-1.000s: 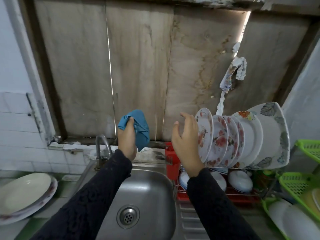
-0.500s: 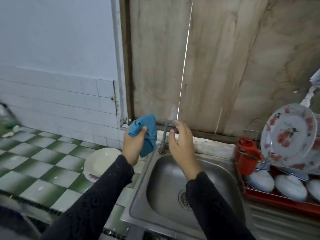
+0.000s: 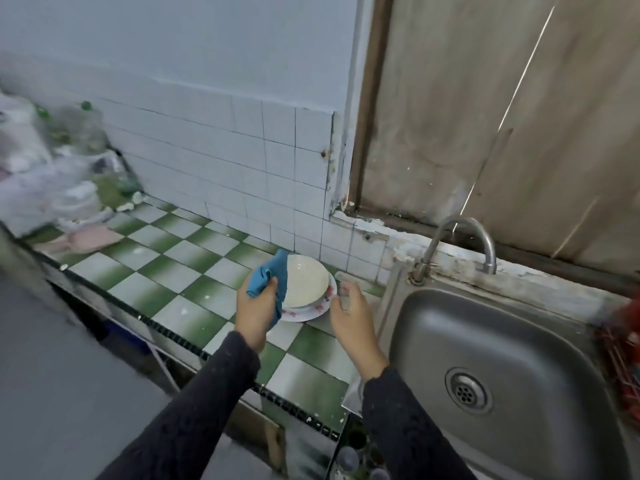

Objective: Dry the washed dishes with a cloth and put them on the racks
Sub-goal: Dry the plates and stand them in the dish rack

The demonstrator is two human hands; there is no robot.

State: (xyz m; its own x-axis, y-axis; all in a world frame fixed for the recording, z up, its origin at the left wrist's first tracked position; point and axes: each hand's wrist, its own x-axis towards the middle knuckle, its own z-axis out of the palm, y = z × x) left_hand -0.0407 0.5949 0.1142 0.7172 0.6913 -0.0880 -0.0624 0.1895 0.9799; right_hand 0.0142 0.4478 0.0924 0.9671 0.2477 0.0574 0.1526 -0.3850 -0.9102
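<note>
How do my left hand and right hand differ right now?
The left hand grips a blue cloth; the right hand holds nothing, fingers relaxed. The left hand is at the left side of the stacked plates, the right hand at their right. Both come from dark sleeves.

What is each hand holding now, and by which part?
The left hand grips the blue cloth by its bunched middle, with loose ends sticking out. The right hand holds nothing; it is open, close to the stacked plates.

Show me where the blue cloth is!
The blue cloth is gripped in the left hand, middle of the head view, at the left edge of the plates on the counter.
</note>
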